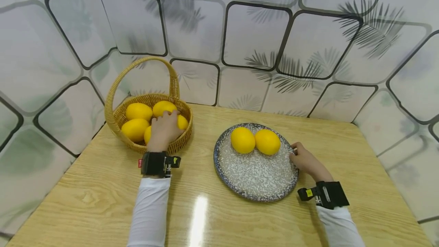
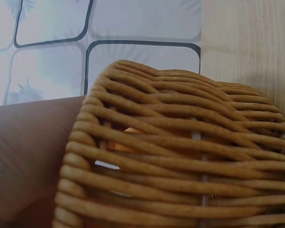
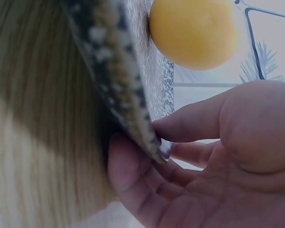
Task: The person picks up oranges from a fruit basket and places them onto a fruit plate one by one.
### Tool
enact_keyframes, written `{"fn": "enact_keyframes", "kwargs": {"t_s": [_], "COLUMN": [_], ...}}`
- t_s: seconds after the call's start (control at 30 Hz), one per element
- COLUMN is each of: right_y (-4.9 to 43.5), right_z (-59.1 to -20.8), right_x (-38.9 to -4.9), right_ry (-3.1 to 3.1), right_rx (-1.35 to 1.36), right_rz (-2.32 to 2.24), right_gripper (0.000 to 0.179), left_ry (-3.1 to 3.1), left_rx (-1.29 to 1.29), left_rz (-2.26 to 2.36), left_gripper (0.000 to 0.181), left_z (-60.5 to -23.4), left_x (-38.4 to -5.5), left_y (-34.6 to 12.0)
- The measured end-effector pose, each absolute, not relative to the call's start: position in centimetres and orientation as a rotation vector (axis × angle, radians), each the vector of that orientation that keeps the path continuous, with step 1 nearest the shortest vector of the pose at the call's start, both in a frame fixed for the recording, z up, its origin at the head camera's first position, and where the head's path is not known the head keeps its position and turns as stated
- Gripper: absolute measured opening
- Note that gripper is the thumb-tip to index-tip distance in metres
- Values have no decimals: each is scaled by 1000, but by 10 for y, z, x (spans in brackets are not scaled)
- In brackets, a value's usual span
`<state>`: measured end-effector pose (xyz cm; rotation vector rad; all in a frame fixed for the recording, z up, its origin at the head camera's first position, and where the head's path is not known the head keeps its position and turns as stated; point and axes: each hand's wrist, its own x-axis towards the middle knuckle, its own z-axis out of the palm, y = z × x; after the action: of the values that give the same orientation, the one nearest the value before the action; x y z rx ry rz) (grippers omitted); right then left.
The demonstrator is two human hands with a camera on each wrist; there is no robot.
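Observation:
My left hand (image 1: pixel 165 128) reaches into a wicker basket (image 1: pixel 185 140) with a tall arched handle. Its fingers are bent down around a yellow lemon (image 1: pixel 183 122), which bulges out between the index finger and thumb; the fingertips are hidden. Several other lemons (image 1: pixel 138 111) lie about the hand. In the left wrist view, the basket's woven wall (image 2: pixel 180 142) covers most of what the hand does. My right hand (image 1: pixel 306 162) pinches the right rim of a speckled grey plate (image 1: pixel 257 178), thumb on top and fingers beneath. Two lemons (image 1: pixel 242 140) sit side by side toward the plate's back.
A light wooden table (image 1: pixel 195 170) carries the basket at its back left and the plate right of centre. Patterned walls (image 1: pixel 253 37) close off the back and both sides. The basket handle (image 1: pixel 144 59) arches up behind the left hand.

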<state>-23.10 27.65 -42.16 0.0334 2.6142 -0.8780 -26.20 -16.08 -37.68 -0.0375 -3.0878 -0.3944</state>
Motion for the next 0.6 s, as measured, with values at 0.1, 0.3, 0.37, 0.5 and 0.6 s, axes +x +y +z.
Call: {"fn": "enact_keyframes", "kwargs": {"t_s": [0.1, 0.3, 0.37, 0.5, 0.6], "right_y": [277, 277, 277, 278, 278], "right_z": [-421, -419, -419, -420, -421], "right_x": [-231, -230, -230, -230, -230], "right_ry": [2619, 2625, 2625, 2624, 2622], "right_rx": [27, 9, 5, 1, 2], "right_rz": [-872, -878, -881, -884, -885], "right_gripper": [49, 50, 50, 50, 50], "left_ry": [-3064, -3012, -2987, -2941, -2916], "left_rx": [-44, -53, -45, -30, -23], "left_rz": [-391, -434, -460, -461, -434], "left_gripper": [66, 68, 70, 76, 77], "left_z": [-377, -373, -371, -362, -355], "left_x": [-262, -260, -259, -255, -250], "left_y": [-162, -163, -163, -162, -159]}}
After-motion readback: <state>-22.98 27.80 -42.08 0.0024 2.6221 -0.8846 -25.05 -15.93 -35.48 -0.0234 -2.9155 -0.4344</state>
